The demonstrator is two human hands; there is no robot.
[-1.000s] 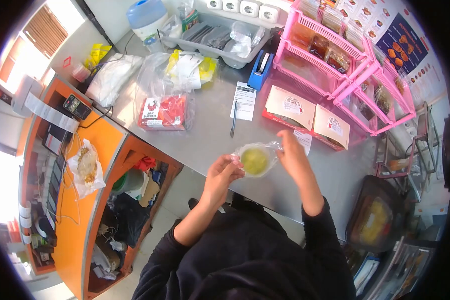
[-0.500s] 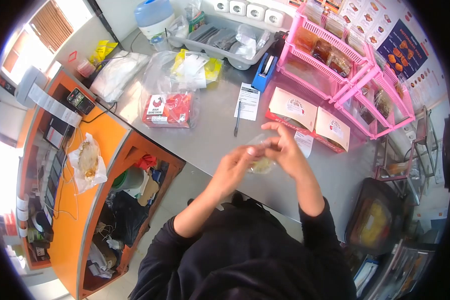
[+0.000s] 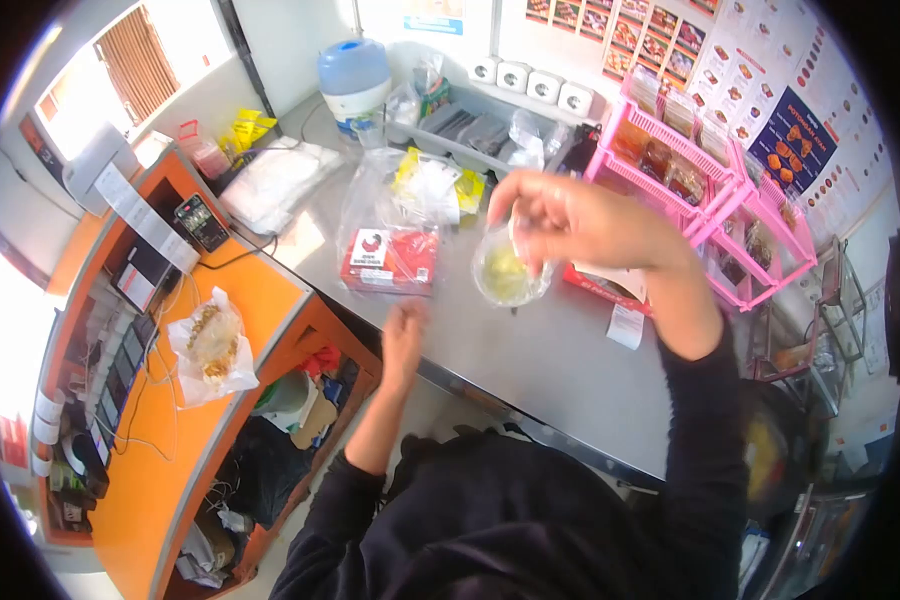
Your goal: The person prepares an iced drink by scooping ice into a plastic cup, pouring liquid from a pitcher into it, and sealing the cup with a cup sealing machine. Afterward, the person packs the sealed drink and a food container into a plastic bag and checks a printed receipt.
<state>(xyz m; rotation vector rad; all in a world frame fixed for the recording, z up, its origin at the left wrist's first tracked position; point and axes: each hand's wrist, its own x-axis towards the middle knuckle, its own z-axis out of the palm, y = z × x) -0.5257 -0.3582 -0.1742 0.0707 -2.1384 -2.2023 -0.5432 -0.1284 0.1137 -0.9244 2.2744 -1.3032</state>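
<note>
My right hand point(image 3: 580, 222) is raised over the steel table, its fingers curled and pinching the top of a small clear plastic bag point(image 3: 508, 272). Pale yellow-green contents show inside it; what they are I cannot make out. My left hand point(image 3: 402, 340) is at the table's front edge, just below a red and white food box point(image 3: 392, 262) in a clear carrier bag. Motion smears its bent fingers, and nothing is visible in them. Behind my right hand, a red-sided open carton point(image 3: 610, 285) is partly hidden.
A grey tray point(image 3: 470, 150) of packets stands at the back beside a blue and white container point(image 3: 355, 85). Pink basket racks point(image 3: 705, 205) hold packets at the right. On the orange counter point(image 3: 270, 290) at the left lies food on paper point(image 3: 213, 345). A receipt point(image 3: 625, 326) lies by the carton.
My hands have parted. The right hand has lifted the small bag up and across the carton, while the left hand has moved left toward the red box. The view has shifted too.
</note>
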